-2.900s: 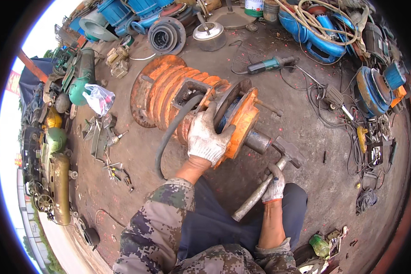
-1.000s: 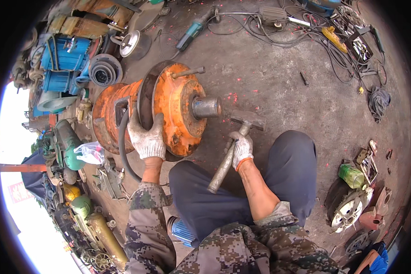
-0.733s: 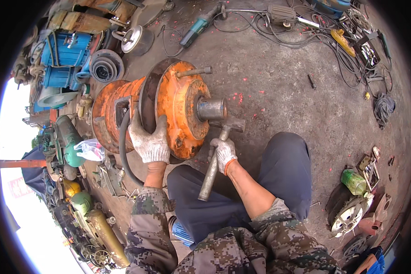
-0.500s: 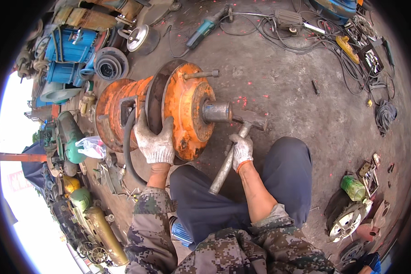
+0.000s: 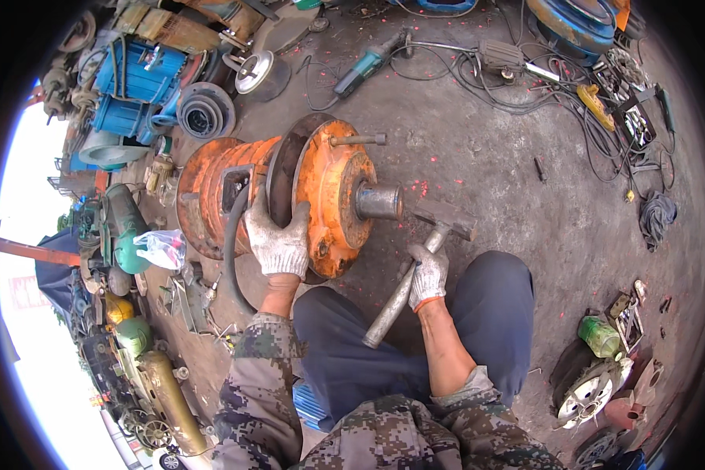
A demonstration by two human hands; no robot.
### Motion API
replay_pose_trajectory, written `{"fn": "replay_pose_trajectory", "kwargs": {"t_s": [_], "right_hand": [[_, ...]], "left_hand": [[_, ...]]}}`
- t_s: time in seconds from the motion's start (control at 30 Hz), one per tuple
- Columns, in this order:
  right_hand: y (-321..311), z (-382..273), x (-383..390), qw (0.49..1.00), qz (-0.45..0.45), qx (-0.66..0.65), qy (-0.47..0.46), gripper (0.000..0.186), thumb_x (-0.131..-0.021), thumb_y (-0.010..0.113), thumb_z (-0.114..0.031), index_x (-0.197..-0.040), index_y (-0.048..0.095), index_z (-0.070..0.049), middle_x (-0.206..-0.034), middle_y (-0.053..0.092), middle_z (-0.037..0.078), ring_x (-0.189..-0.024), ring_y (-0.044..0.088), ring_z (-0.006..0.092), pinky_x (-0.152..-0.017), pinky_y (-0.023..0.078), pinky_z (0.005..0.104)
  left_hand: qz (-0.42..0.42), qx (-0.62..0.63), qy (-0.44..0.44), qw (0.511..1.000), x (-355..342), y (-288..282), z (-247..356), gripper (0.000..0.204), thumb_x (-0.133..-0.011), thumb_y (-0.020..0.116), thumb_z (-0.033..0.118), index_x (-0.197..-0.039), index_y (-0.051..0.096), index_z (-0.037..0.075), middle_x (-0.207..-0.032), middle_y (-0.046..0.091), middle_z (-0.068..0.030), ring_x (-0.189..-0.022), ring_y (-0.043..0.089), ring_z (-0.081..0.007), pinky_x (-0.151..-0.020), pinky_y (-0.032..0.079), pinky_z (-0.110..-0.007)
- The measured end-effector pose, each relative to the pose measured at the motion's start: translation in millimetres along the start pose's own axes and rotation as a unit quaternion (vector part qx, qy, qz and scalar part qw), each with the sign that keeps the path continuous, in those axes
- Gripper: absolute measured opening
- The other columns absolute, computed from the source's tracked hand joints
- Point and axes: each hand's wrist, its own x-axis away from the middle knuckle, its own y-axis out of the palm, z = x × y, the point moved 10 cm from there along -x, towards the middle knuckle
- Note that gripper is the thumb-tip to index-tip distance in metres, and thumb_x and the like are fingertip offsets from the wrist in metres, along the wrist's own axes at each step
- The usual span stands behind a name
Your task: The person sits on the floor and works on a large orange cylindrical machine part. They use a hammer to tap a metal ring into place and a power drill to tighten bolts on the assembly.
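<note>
An orange electric motor lies on its side before me, with a bare steel shaft sticking out to the right. A long bolt stands out of its end cover, and a dark gap shows between that cover and the body. My left hand, in a white knit glove, rests on the motor at this gap, thumb and fingers spread. My gloved right hand is wrapped round the handle of a hammer. The hammer's head is just right of the shaft end, apart from it.
A black cable loops out of the motor's opening. An angle grinder lies on the floor beyond, near tangled cords and a tool box. Blue motors and other parts crowd the left; a wheel and green bottle lie right.
The hammer head has moved slightly right and down, away from the shaft end. The whole view has shifted a little. My left hand keeps its place on the motor.
</note>
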Motion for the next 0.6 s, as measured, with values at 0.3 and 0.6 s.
{"fn": "replay_pose_trajectory", "kwargs": {"t_s": [0.3, 0.6], "right_hand": [[23, -88, 31, 0.984, 0.012, -0.070, -0.165, 0.015, -0.090, 0.070, -0.010, -0.097, 0.061, 0.000, -0.065, 0.058, 0.008, -0.048, 0.055, 0.0196, -0.044, 0.049, 0.0364], [90, -35, 41, 0.979, -0.152, 0.121, -0.061, 0.026, -0.088, 0.070, -0.006, -0.110, 0.058, 0.001, -0.073, 0.060, 0.008, -0.046, 0.057, 0.0196, -0.042, 0.049, 0.0339]], "left_hand": [[-0.001, 0.033, 0.014, 0.999, 3, -3, 2, 0.078, -0.084, 0.088, 0.026, -0.145, 0.056, -0.011, -0.130, 0.063, -0.0237, -0.125, 0.062, -0.0364, -0.110, 0.047, -0.045], [-0.005, 0.046, 0.008, 0.999, -1, -4, 2, 0.076, -0.083, 0.088, 0.025, -0.142, 0.058, -0.011, -0.128, 0.063, -0.0254, -0.123, 0.062, -0.0387, -0.109, 0.048, -0.046]]}}
